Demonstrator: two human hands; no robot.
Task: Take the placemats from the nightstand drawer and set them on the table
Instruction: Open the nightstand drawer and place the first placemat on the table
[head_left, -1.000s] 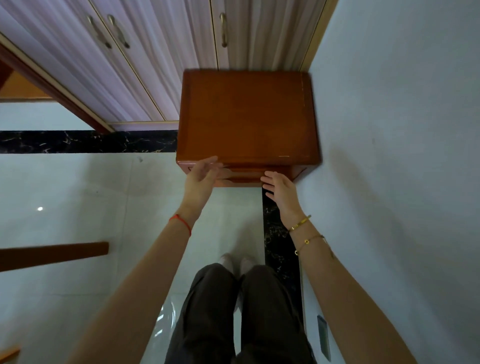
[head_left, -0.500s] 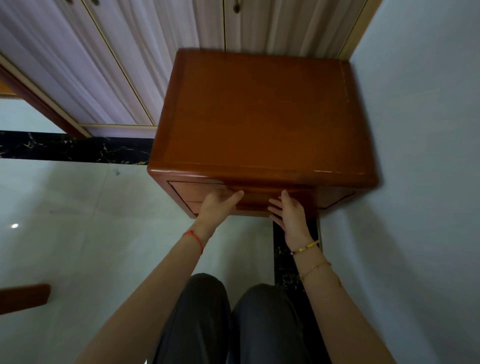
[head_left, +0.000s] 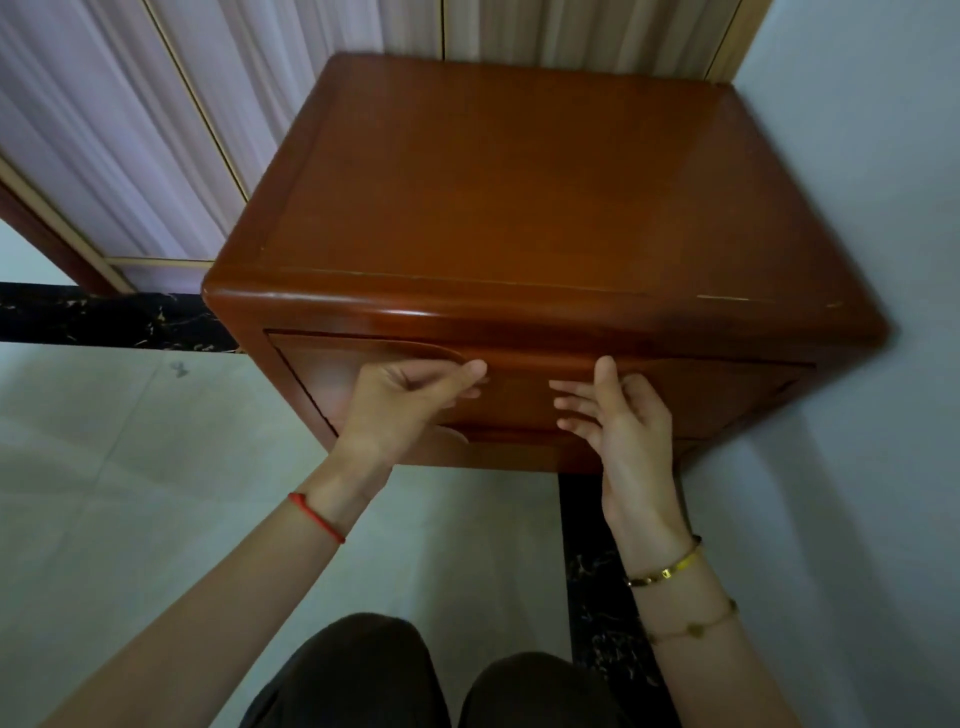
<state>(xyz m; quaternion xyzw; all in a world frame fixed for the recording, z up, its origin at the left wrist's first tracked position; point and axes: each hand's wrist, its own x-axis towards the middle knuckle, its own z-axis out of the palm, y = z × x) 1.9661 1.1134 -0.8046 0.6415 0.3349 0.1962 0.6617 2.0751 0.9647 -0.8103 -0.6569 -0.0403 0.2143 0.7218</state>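
Reaching for the nightstand drawer (head_left: 519, 395), still closed. My left hand (head_left: 410, 400) curls at nine o'clock, gripping nothing; my right hand (head_left: 618, 410), at three, is spread to find its pull.

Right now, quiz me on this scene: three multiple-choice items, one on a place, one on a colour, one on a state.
1. Where does the nightstand stand?
A. In a corner, wall on the person's right, wardrobe doors behind
B. In the middle of the floor
C. Under a window

2. What colour is the string on the left wrist?
A. Blue
B. Red
C. Green

3. What state is the top drawer in?
A. Pulled fully out
B. Removed and on the floor
C. Shut, with both hands at its front

Answers:
1 A: the wall meets its right side and the wardrobe doors stand behind.
2 B: a red string circles the wrist of the left hand.
3 C: the drawer front sits flush, no inside shows, and the right hand is there too.
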